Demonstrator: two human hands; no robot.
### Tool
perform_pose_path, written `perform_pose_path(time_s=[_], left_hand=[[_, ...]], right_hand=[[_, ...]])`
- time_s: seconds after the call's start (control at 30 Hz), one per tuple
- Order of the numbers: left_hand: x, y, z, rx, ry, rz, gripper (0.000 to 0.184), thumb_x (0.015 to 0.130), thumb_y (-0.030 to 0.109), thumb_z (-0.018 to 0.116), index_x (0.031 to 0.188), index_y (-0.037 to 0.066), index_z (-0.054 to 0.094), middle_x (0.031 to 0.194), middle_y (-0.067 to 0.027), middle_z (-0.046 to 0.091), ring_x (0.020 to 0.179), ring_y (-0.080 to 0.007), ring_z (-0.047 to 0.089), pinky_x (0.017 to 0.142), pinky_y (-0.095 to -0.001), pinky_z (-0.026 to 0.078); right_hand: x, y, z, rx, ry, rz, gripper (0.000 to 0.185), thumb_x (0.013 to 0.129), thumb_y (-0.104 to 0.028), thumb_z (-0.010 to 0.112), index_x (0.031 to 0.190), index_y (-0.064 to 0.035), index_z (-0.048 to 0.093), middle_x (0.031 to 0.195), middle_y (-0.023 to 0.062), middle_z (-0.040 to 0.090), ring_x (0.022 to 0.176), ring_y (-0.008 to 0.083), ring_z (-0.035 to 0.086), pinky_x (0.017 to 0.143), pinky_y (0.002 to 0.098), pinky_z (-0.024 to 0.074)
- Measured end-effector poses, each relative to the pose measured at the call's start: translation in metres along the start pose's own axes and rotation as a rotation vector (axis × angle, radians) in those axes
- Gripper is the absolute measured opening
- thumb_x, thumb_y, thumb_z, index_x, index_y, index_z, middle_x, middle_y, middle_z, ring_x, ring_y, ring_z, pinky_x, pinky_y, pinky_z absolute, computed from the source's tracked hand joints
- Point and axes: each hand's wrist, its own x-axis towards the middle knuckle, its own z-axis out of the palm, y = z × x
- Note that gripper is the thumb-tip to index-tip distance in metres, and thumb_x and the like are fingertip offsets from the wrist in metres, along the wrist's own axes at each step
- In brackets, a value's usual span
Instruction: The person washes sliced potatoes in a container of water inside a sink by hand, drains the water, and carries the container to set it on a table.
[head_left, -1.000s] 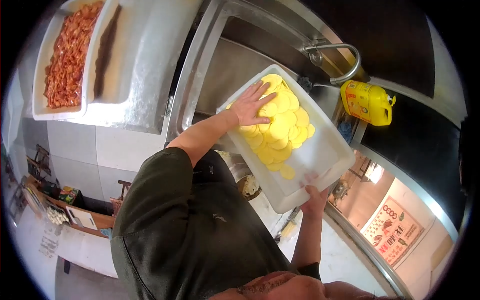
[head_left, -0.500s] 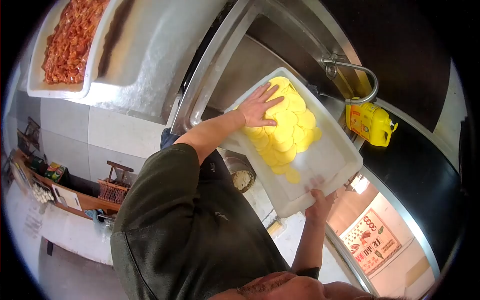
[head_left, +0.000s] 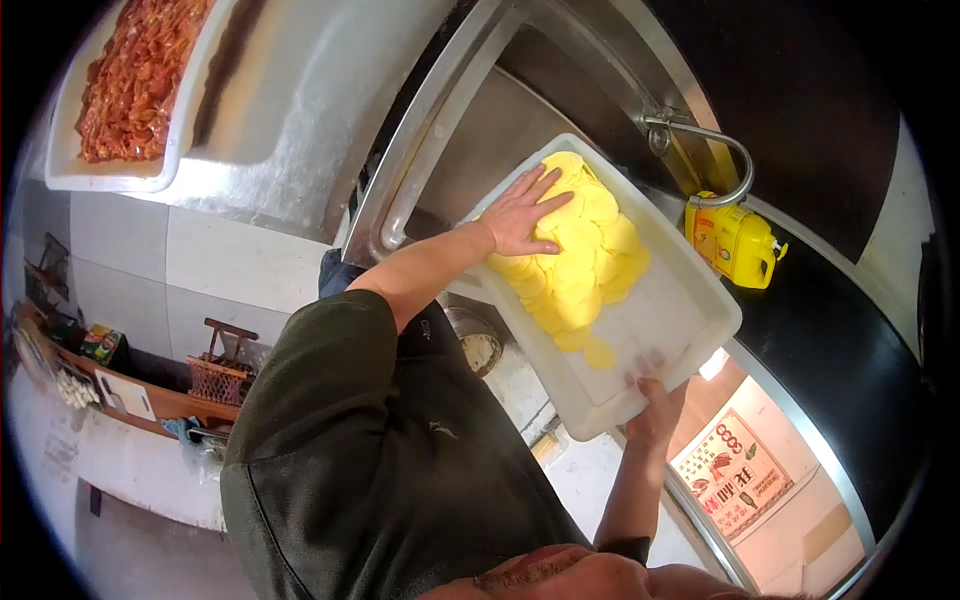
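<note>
A white plastic tray (head_left: 680, 300) is held tilted at the edge of the steel sink. Many thin round yellow slices (head_left: 580, 250), which look like potato, lie heaped toward its far left side. My left hand (head_left: 518, 215) rests flat on the heap, its fingers spread over the slices. At the near right corner, my right hand (head_left: 655, 408) grips the tray, with fingers partly showing through the translucent wall. One slice lies apart at the lower end of the heap.
Above the sink (head_left: 455, 130) curves a metal faucet (head_left: 740, 160), beside a yellow jug (head_left: 735, 245). A white tub (head_left: 170, 165) of red, sauced pieces stands on the steel counter (head_left: 310, 110). Below the tray is a round metal pot (head_left: 475, 345). A printed box (head_left: 735, 465) sits lower right.
The tray has shifted slightly to the right, and my right hand has moved with it. My left hand stays on the slices, also slightly further right.
</note>
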Motion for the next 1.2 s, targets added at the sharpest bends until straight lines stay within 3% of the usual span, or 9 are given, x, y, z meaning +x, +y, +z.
perform_pose_path(time_s=[0.1, 0.7, 1.0, 1.1, 1.2], left_hand=[[-0.002, 0.003, -0.001, -0.009, 0.026, -0.019, 0.092, 0.073, 0.058, 0.067, 0.148, 0.019, 0.032, 0.157, -0.0185, 0.014, 0.145, -0.0394, 0.007, 0.118, -0.0483, 0.013], [0.011, 0.006, -0.035, -0.003, 0.148, -0.026, 0.09, 0.072, 0.059, 0.068, 0.146, 0.018, 0.036, 0.156, -0.0191, 0.014, 0.144, -0.0413, 0.008, 0.116, -0.05, 0.015], [0.015, 0.007, -0.033, -0.051, 0.182, -0.027, 0.091, 0.071, 0.058, 0.069, 0.146, 0.018, 0.036, 0.156, -0.0193, 0.014, 0.144, -0.042, 0.008, 0.116, -0.0503, 0.015], [0.016, 0.006, -0.03, -0.052, 0.186, -0.028, 0.091, 0.07, 0.058, 0.069, 0.146, 0.019, 0.037, 0.156, -0.0192, 0.015, 0.144, -0.0419, 0.008, 0.116, -0.0503, 0.015], [0.015, 0.005, -0.027, -0.06, 0.194, -0.035, 0.091, 0.07, 0.057, 0.07, 0.146, 0.018, 0.037, 0.156, -0.0192, 0.015, 0.144, -0.0418, 0.008, 0.116, -0.0504, 0.015]], right_hand=[[0.001, -0.008, 0.002, -0.066, -0.055, -0.085, 0.08, 0.067, 0.0, 0.049, 0.144, -0.0042, 0.025, 0.126, 0.0152, 0.043, 0.11, 0.0287, 0.05, 0.084, 0.0382, 0.0485], [-0.001, -0.053, 0.038, -0.135, 0.027, -0.065, 0.078, 0.066, -0.004, 0.051, 0.141, -0.005, 0.032, 0.126, 0.0134, 0.046, 0.115, 0.0296, 0.048, 0.092, 0.0407, 0.0457], [0.002, -0.067, 0.04, -0.149, -0.001, -0.091, 0.072, 0.065, -0.001, 0.052, 0.136, -0.0041, 0.037, 0.12, 0.0117, 0.049, 0.11, 0.0281, 0.052, 0.085, 0.0392, 0.0499], [0.005, -0.068, 0.034, -0.074, -0.031, -0.05, 0.078, 0.066, 0.006, 0.048, 0.141, -0.0067, 0.03, 0.123, 0.0134, 0.042, 0.114, 0.0293, 0.047, 0.089, 0.0385, 0.0466], [0.005, -0.07, 0.039, -0.145, 0.026, -0.063, 0.07, 0.068, 0.002, 0.051, 0.136, -0.0047, 0.035, 0.12, 0.0109, 0.048, 0.109, 0.0272, 0.052, 0.084, 0.0387, 0.05]])
